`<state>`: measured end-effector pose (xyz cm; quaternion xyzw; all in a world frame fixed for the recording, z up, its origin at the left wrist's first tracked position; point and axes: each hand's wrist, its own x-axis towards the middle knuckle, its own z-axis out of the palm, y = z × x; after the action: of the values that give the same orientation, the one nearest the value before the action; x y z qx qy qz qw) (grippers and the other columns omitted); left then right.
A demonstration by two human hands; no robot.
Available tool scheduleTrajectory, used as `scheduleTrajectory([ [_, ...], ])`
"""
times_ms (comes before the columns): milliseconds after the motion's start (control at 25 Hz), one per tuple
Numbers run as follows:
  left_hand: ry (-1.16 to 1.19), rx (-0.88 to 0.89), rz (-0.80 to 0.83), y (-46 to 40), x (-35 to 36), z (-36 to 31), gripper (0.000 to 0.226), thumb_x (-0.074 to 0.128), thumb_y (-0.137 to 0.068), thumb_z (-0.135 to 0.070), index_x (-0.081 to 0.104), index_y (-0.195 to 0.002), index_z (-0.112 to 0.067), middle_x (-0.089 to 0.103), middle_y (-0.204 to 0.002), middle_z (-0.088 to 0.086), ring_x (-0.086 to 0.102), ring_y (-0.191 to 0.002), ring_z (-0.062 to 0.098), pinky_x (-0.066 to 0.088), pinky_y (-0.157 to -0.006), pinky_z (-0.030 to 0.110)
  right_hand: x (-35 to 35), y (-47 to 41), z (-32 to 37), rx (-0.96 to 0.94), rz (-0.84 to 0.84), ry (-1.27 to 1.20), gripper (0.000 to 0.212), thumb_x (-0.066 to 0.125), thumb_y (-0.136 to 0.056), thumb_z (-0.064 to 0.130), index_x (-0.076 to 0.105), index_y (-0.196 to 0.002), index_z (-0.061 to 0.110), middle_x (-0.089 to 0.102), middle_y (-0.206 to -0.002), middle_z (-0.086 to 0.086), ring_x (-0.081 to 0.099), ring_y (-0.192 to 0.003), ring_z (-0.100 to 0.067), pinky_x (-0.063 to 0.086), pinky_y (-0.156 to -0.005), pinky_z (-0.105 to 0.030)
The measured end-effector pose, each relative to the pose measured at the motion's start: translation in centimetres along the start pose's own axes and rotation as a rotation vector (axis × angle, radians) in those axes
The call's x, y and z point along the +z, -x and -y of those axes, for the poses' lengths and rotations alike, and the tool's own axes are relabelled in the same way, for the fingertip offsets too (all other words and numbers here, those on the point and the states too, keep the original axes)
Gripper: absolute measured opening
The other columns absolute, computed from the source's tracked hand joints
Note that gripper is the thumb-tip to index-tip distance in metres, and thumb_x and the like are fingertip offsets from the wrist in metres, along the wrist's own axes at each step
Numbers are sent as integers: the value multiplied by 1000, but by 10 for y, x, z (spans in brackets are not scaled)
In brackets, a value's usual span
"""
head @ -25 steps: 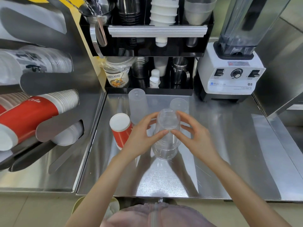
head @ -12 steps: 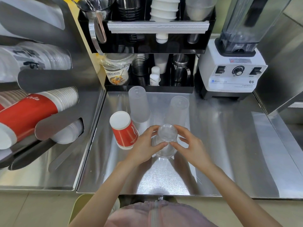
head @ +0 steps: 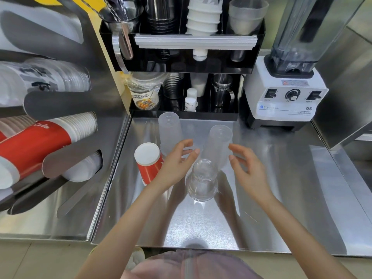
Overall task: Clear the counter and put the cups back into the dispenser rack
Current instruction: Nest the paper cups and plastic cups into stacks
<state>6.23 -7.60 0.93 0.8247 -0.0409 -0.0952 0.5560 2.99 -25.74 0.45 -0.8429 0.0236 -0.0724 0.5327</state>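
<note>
Clear cup between open left hand, right hand.

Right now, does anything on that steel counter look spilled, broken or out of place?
Nothing looks spilled or broken. Four cups stand upside down on the counter: a red paper cup, two frosted cups and a clear cup between the open hands. They belong in the rack.
</note>
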Motion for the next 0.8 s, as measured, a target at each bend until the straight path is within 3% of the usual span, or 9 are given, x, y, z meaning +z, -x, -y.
scheduleTrajectory([
  [80, -26, -15, 4, -17, 0, -6, 42, 49, -91, -24, 39, -130, -13, 44, -138, 2, 47, -116, 12, 42, -82, 11, -3, -16, -3, 15, -21, 30, 33, 52, -88, 8, 51, -121, 11, 53, -118, -1, 54, -114, -20, 40, -96, -22],
  [200, -142, -13, 77, -43, 7, -5, 48, 54, -88, -18, 36, -132, -9, 42, -140, 8, 46, -124, 24, 38, -96, 26, -4, -41, -11, 115, 71, 132, 50, 57, -85, 8, 39, -132, 10, 44, -137, -8, 44, -126, -23, 36, -105, -33],
  [320, -245, -16, 158, -64, 16, 1, 58, 58, -85, -14, 31, -135, -7, 37, -143, 12, 43, -126, 26, 36, -95, 23, -3, -57, -16, 148, 190, 204, 65, 64, -81, 13, 32, -137, 10, 39, -144, -7, 39, -131, -21, 34, -110, -39],
  [440, -333, -25, 248, -78, 22, 8, 69, 65, -80, -14, 27, -138, -6, 36, -143, 14, 43, -126, 25, 34, -88, 13, -1, -65, -14, 135, 234, 201, 67, 67, -77, 14, 35, -135, 13, 46, -138, -5, 44, -127, -20, 36, -107, -37],
  [560, -378, -35, 298, -85, 26, 16, 69, 69, -77, -20, 33, -134, -10, 42, -139, 12, 47, -121, 25, 39, -98, 28, -1, -69, -9, 97, 261, 183, 61, 68, -76, 10, 39, -130, 16, 52, -132, -4, 48, -122, -19, 37, -103, -32],
  [640, -379, -20, 293, -86, 28, 16, 64, 70, -76, -22, 38, -131, -12, 47, -135, 11, 51, -114, 26, 43, -97, 34, -2, -71, -6, 79, 260, 189, 60, 68, -76, 10, 40, -129, 16, 53, -131, -3, 50, -120, -18, 37, -102, -29],
  [800, -331, 8, 280, -87, 24, 10, 60, 69, -77, -19, 40, -129, -11, 50, -132, 7, 51, -116, 23, 41, -97, 27, -5, -75, 5, 48, 253, 189, 58, 68, -76, 10, 42, -128, 16, 54, -128, -3, 50, -119, -17, 37, -100, -26],
])
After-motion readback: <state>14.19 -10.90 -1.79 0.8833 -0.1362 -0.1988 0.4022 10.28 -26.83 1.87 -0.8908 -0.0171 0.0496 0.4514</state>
